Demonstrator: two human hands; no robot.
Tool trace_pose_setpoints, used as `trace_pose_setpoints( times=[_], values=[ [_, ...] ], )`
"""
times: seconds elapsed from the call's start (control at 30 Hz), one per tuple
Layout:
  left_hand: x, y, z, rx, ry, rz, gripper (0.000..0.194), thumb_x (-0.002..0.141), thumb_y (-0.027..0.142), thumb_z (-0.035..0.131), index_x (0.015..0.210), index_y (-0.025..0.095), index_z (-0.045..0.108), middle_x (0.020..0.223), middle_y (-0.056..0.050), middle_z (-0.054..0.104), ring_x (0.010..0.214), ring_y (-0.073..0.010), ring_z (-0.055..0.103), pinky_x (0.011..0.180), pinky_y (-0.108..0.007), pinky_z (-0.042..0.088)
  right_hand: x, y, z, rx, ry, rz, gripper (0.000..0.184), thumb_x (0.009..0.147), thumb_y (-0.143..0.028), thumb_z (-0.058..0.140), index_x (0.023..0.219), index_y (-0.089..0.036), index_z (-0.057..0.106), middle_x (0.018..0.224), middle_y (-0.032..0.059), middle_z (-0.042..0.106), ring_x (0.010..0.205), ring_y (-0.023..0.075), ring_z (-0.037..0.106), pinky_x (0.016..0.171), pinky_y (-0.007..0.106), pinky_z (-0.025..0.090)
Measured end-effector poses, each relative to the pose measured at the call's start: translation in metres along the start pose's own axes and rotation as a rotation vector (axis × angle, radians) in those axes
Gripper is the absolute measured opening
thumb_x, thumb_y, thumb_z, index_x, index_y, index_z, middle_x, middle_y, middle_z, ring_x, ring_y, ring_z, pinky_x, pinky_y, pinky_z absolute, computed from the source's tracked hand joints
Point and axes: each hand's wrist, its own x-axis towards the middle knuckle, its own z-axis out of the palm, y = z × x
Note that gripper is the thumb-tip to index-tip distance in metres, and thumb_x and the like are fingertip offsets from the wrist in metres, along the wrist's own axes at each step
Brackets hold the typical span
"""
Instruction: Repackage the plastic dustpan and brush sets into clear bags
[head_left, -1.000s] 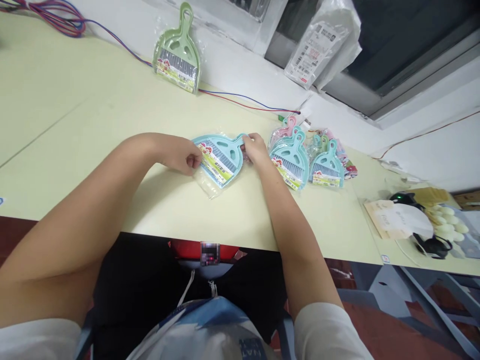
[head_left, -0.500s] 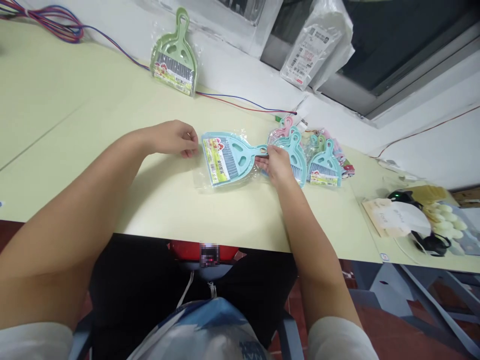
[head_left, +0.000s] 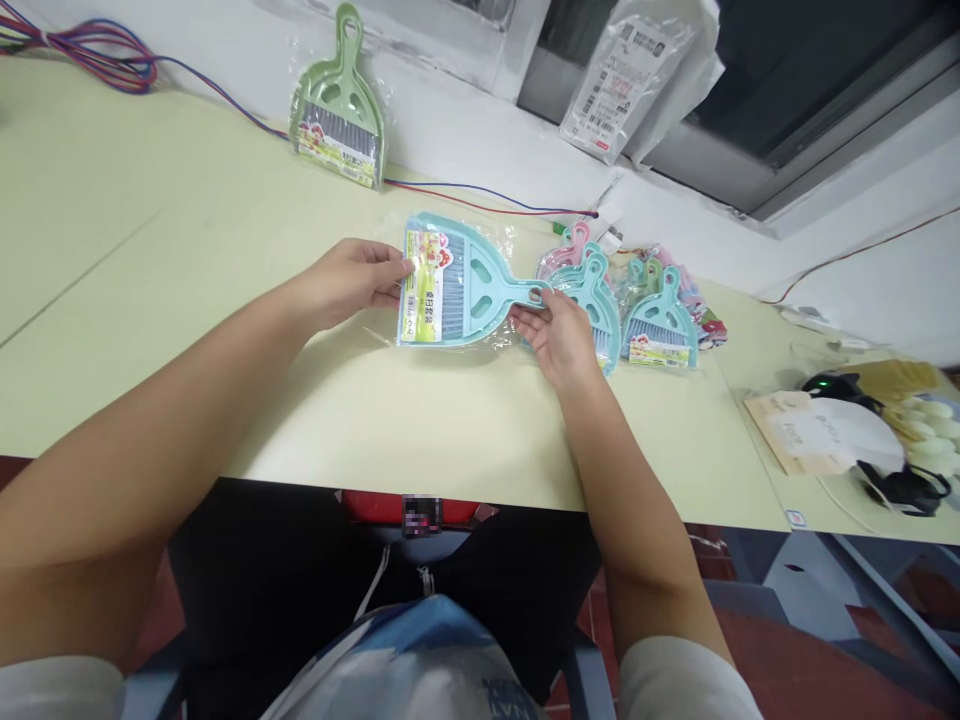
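So from the head camera: both hands are on a light-blue dustpan-and-brush set [head_left: 491,285] in clear plastic wrap, lying sideways over the middle of the bench [head_left: 420,425], wide end to the left, handle to the right. The left hand [head_left: 364,278] has its fingers pinched narrow on the wide edge, thumb on top, right by the printed label [head_left: 426,290]. The right hand [head_left: 561,332] has the handle end, thumb over it and the other fingers loosely curled under. Can't really tell if any of the set touches the bench, though there's a shadow below it.

Just past the right hand there's a bunch of similar packs: a blue set [head_left: 598,290] partly hidden by that hand, a pink one [head_left: 566,250] on its far side, and another blue pack [head_left: 660,325] further right, with some patterned cloth [head_left: 705,318] behind. Far left, a green set [head_left: 337,120] leans upright against the wall, near a coil of red and blue wire [head_left: 101,58]. A white labelled package [head_left: 615,85] sits by the window on the far side. Way over right: a piece of cardboard [head_left: 776,440] and something black [head_left: 907,492], too blurry to name.
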Motion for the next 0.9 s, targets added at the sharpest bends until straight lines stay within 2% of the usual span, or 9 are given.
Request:
trace_pose_setpoints(
  times=[0.07, 0.17, 0.23, 0.43, 0.63, 0.8, 0.9],
  values=[
    [0.001, -0.001, 0.001, -0.013, 0.036, 0.015, 0.025, 0.086, 0.040, 0.081, 0.095, 0.016, 0.076, 0.109, -0.013, 0.080, 0.114, -0.0333, 0.077, 0.105, -0.051, 0.061, -0.006, -0.001, 0.000, -0.028, -0.106, 0.024, 0.029, 0.091, -0.046, 0.080, 0.097, -0.023, 0.062, 0.095, 0.0063, 0.077, 0.088, 0.0215, 0.079, 0.076, 0.035, 0.071],
    [0.004, -0.001, -0.002, -0.008, 0.072, 0.027, 0.024, 0.087, 0.039, 0.078, 0.094, 0.017, 0.074, 0.108, -0.013, 0.080, 0.117, -0.0334, 0.076, 0.105, -0.050, 0.061, -0.015, -0.002, 0.001, -0.177, -0.270, 0.105, 0.040, 0.081, -0.052, 0.090, 0.096, -0.021, 0.070, 0.094, 0.0088, 0.079, 0.080, 0.0216, 0.077, 0.067, 0.035, 0.069],
    [0.005, -0.001, -0.005, 0.020, 0.097, 0.024, 0.024, 0.087, 0.040, 0.077, 0.094, 0.017, 0.074, 0.109, -0.013, 0.079, 0.119, -0.0341, 0.074, 0.105, -0.050, 0.061, -0.018, -0.001, 0.002, -0.257, -0.292, 0.112, 0.041, 0.074, -0.049, 0.095, 0.091, -0.019, 0.073, 0.087, 0.0079, 0.078, 0.073, 0.0189, 0.074, 0.061, 0.031, 0.067],
    [0.005, 0.003, -0.015, 0.046, 0.125, 0.020, 0.019, 0.085, 0.035, 0.078, 0.093, 0.018, 0.073, 0.104, -0.012, 0.078, 0.117, -0.0336, 0.074, 0.102, -0.050, 0.060, -0.014, 0.004, 0.002, -0.273, -0.209, 0.015, 0.033, 0.077, -0.044, 0.090, 0.090, -0.019, 0.074, 0.080, 0.0018, 0.075, 0.065, 0.0126, 0.071, 0.049, 0.020, 0.052],
    [0.001, 0.009, -0.019, -0.045, 0.077, -0.025, 0.014, 0.093, 0.025, 0.074, 0.096, 0.012, 0.068, 0.099, -0.008, 0.078, 0.098, -0.0193, 0.073, 0.102, -0.041, 0.057, -0.006, 0.009, 0.003, -0.234, -0.067, -0.040, 0.026, 0.081, -0.040, 0.084, 0.086, -0.020, 0.068, 0.075, -0.0033, 0.069, 0.058, 0.0084, 0.063, 0.044, 0.017, 0.043],
    [0.004, 0.008, -0.034, -0.077, 0.112, -0.009, 0.017, 0.091, 0.024, 0.077, 0.097, 0.013, 0.066, 0.100, -0.004, 0.078, 0.097, -0.0160, 0.070, 0.105, -0.039, 0.057, 0.003, 0.005, -0.004, -0.182, 0.076, -0.054, 0.026, 0.085, -0.039, 0.082, 0.085, -0.021, 0.062, 0.074, -0.0062, 0.062, 0.055, 0.0069, 0.060, 0.041, 0.017, 0.040],
    [0.005, 0.010, -0.050, -0.108, 0.183, 0.010, 0.017, 0.091, 0.021, 0.077, 0.096, 0.012, 0.063, 0.097, -0.004, 0.077, 0.095, -0.0156, 0.070, 0.107, -0.040, 0.056, 0.013, 0.000, -0.013, -0.120, 0.172, -0.059, 0.025, 0.090, -0.036, 0.078, 0.085, -0.022, 0.058, 0.074, -0.0072, 0.058, 0.052, 0.0068, 0.059, 0.041, 0.018, 0.042]
  ],
)
